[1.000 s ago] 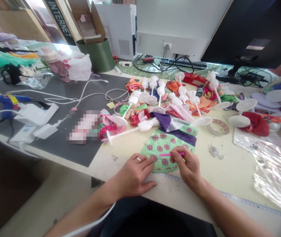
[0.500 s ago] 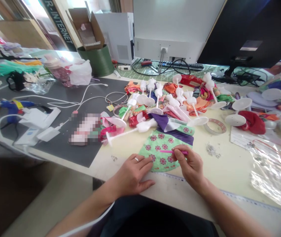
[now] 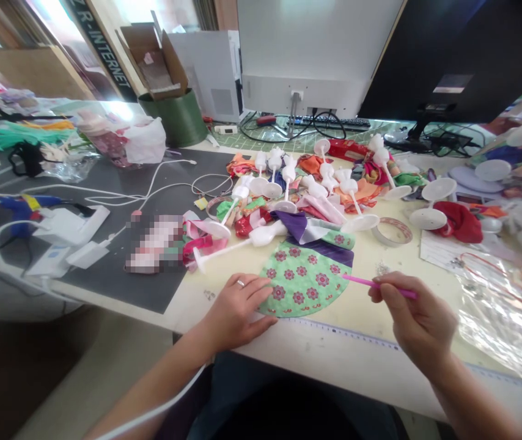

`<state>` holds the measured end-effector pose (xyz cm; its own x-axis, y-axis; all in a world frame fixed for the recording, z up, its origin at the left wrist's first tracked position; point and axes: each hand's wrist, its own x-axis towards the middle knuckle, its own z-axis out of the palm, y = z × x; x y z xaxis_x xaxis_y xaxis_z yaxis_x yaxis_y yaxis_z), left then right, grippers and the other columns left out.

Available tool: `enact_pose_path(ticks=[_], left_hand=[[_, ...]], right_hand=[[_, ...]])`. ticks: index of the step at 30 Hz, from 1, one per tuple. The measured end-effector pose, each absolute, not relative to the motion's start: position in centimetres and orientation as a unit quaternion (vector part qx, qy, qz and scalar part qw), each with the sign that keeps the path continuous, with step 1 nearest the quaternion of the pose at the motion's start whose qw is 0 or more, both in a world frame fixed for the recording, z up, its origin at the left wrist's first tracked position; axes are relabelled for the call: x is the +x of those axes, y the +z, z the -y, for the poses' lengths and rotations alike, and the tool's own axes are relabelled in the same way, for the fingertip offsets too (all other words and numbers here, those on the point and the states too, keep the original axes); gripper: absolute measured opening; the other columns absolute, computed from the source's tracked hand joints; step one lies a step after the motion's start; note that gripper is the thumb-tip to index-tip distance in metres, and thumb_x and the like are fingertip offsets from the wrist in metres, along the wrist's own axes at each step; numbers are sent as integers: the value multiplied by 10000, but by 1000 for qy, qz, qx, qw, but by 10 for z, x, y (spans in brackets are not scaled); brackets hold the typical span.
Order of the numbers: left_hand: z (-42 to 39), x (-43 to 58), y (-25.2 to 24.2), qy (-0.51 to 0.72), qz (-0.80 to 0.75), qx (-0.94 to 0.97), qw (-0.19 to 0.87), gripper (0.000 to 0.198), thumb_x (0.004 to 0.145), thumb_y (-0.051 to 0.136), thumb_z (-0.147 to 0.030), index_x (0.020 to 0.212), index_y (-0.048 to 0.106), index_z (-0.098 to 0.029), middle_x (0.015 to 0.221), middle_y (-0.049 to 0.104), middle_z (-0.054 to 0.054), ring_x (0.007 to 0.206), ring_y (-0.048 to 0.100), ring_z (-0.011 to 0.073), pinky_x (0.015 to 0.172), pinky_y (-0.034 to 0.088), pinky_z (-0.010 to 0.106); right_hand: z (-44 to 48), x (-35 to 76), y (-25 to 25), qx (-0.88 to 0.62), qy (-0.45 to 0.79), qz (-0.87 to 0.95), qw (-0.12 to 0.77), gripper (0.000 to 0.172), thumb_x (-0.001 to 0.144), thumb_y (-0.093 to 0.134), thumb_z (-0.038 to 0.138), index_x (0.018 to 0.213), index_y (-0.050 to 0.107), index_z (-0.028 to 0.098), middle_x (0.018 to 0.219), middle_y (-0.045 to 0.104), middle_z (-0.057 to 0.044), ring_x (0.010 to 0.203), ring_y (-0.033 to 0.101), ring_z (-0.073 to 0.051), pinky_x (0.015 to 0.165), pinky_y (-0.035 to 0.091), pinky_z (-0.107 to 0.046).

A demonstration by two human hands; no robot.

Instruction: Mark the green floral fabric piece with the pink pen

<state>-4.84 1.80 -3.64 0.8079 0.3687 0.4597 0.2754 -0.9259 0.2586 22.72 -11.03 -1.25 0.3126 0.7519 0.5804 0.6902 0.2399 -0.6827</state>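
A green dress skirt [image 3: 304, 281] with pink flower motifs lies spread on the table. It belongs to a small white mannequin [image 3: 265, 233] lying on its side, dressed in purple and green cloth. My left hand [image 3: 242, 305], a ring on one finger, rests with fingers stretched out on the skirt's left edge. Between the thumb and fingers of my right hand [image 3: 419, 315] is a thin pink pen-like stick [image 3: 362, 281], its tip pointing left near the skirt's right edge. A small pile of shiny bits [image 3: 382, 267] lies just beyond that hand, partly hidden.
Behind lie several more white mannequins [image 3: 327, 177] in colourful cloth. A tape roll [image 3: 393, 231] is on the right, near clear plastic wrapping [image 3: 494, 330]. A ruler [image 3: 334, 330] runs along the front. White chargers [image 3: 73, 226] and cables are on the left; monitors [image 3: 307, 55] stand at the back.
My right hand has moved right with the pink stick, from over the skirt to beside the shiny pile. My left hand stays at the skirt's left edge. The view has shifted slightly.
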Motion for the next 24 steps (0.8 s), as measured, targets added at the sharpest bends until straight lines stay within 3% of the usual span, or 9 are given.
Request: enact_pose_path(ticks=[5, 8, 12, 14, 18, 21, 24], left_hand=[[-20, -51, -39, 252, -176, 944, 122, 348, 834, 619, -376, 1098, 618, -149, 1075, 690, 116, 994, 615, 272, 913, 440, 449], [-19, -64, -36, 300, -228, 905, 199, 267, 832, 624, -286, 1073, 642, -172, 1064, 696, 94, 1006, 623, 248, 914, 458, 406], [-28, -93, -26, 455, -407, 702, 365, 208, 870, 549, -287, 1014, 667, -194, 1006, 695, 67, 926, 643, 198, 840, 497, 334], [-37, -106, -20, 584, -436, 562, 391, 189, 849, 545, -325, 864, 662, -177, 844, 684, 47, 779, 637, 182, 763, 509, 334], [-46, -123, -10, 688, -481, 503, 205, 95, 741, 643, -263, 716, 630, -173, 657, 629, -8, 658, 599, 160, 706, 495, 314], [-43, -134, -5, 617, -486, 613, 85, 62, 770, 615, -238, 752, 650, -190, 703, 647, -6, 708, 610, 173, 699, 490, 312], [-38, -144, -4, 528, -431, 731, -45, 56, 746, 616, -181, 695, 630, -201, 633, 626, -14, 602, 570, 148, 591, 454, 268]], right_hand=[[123, 243, -18, -666, 5, 503, 550, 71, 875, 580, 243, 848, 629, 200, 619, 611, 25, 571, 591, -113, 557, 508, -246], [128, 245, -19, -679, -9, 475, 559, 95, 874, 583, 251, 814, 631, 196, 609, 610, 27, 572, 585, -109, 558, 506, -238], [132, 245, -23, -684, -20, 461, 565, 107, 875, 584, 257, 801, 623, 191, 602, 610, 30, 574, 587, -105, 565, 506, -236], [133, 245, -26, -687, -22, 456, 566, 113, 877, 580, 263, 799, 621, 192, 594, 607, 33, 566, 584, -105, 563, 505, -239], [134, 245, -31, -692, -17, 447, 567, 122, 875, 583, 284, 805, 624, 193, 595, 607, 31, 566, 584, -114, 573, 507, -258], [133, 245, -33, -690, -4, 443, 572, 128, 872, 588, 302, 813, 627, 195, 600, 607, 24, 572, 587, -126, 567, 508, -272], [134, 245, -34, -688, 2, 440, 577, 130, 867, 594, 313, 823, 631, 197, 599, 609, 20, 565, 587, -137, 552, 510, -285]])
